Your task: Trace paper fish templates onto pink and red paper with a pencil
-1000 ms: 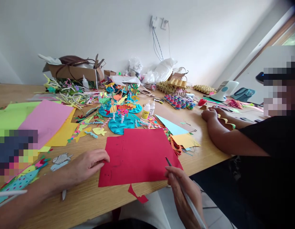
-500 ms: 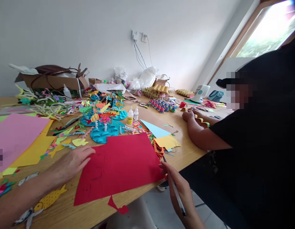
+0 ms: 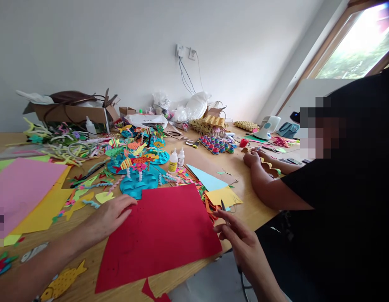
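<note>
A red sheet of paper (image 3: 169, 226) with faint dark marks on its left side lies at the table's front edge. My left hand (image 3: 114, 216) rests flat on the sheet's upper left part, its fingers stretched out. A pen (image 3: 223, 205) points up and away from between the fingers of my right hand (image 3: 241, 239), just past the sheet's right edge. Part of the pen is hidden by the hand. Below the sheet, a red paper scrap (image 3: 153, 292) hangs near the edge. A yellow paper fish (image 3: 63, 282) lies under my left forearm.
Behind the sheet stand blue bases with paper fish (image 3: 140, 180) and two glue bottles (image 3: 172, 161). Pink paper (image 3: 27, 188) lies at left. Blue (image 3: 207, 178) and yellow paper (image 3: 224, 196) lie at right. A co-worker's arm (image 3: 270, 193) rests on the table at right.
The view has shifted slightly, so most things sit lower. In my right hand the pen has turned, its rear end no longer showing below. My left hand stays on the red sheet.
</note>
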### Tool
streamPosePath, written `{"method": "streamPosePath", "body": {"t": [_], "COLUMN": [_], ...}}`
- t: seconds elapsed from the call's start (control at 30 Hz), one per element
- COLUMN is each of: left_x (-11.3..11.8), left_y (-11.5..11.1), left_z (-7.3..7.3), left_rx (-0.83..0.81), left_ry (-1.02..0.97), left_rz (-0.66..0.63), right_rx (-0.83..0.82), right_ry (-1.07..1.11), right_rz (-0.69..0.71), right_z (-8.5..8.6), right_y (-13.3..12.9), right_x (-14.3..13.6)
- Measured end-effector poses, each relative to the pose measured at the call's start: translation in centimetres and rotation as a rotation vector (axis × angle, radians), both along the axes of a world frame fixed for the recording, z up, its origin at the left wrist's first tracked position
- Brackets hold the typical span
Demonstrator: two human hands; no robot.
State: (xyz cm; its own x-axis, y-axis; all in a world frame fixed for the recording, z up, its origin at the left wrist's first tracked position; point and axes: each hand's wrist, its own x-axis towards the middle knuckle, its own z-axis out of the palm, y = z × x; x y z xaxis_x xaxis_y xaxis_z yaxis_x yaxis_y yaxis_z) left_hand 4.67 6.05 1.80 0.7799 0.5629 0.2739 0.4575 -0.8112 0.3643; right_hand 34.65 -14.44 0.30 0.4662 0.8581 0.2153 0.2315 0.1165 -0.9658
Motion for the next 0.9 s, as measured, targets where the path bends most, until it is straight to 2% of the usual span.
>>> {"method": "streamPosePath", "body": {"t": [0.1,0.17,0.2,0.23,0.3,0.33,0.43,0.53,0.6,0.77,0.9], "left_x": [1.0,1.3,1.4,1.4,1.2,1.1,0.7,0.4,0.3,0.2,0.1], "left_y": [-0.9,-1.5,-1.8,-2.1,-2.3,-2.3,-2.0,-1.5,-1.4,-1.7,-2.0], "left_z": [0.4,0.5,0.4,0.3,-0.1,-0.5,-2.0,-3.2,-3.3,-2.3,-2.7], "left_rx": [-0.009,-0.028,-0.035,-0.04,-0.044,-0.045,-0.012,0.046,0.063,0.089,0.179], "left_ry": [-0.019,-0.031,-0.036,-0.042,-0.056,-0.062,-0.108,-0.16,-0.164,-0.172,-0.201], "left_rz": [-0.033,-0.049,-0.049,-0.044,-0.033,-0.028,0.0,0.065,0.1,0.137,0.174], "right_rx": [0.022,0.004,-0.034,-0.108,-0.361,-0.418,-0.515,-0.605,-0.678,-0.813,-0.844], "right_ry": [-0.029,-0.131,-0.22,-0.344,-0.672,-0.728,-0.832,-0.925,-0.974,-1.059,-1.088], "right_rz": [-0.071,-0.118,-0.099,-0.067,-0.054,-0.061,-0.057,-0.047,-0.029,0.086,0.174], "right_z": [0.0,0.1,0.4,0.7,1.5,2.0,3.1,3.4,3.3,2.4,1.6], "right_y": [1.9,3.4,4.2,5.1,7.1,8.2,11.4,14.3,15.7,18.1,19.3], "right_x": [0.5,1.3,1.9,2.7,4.4,5.4,8.1,10.3,11.5,13.6,14.9]}}
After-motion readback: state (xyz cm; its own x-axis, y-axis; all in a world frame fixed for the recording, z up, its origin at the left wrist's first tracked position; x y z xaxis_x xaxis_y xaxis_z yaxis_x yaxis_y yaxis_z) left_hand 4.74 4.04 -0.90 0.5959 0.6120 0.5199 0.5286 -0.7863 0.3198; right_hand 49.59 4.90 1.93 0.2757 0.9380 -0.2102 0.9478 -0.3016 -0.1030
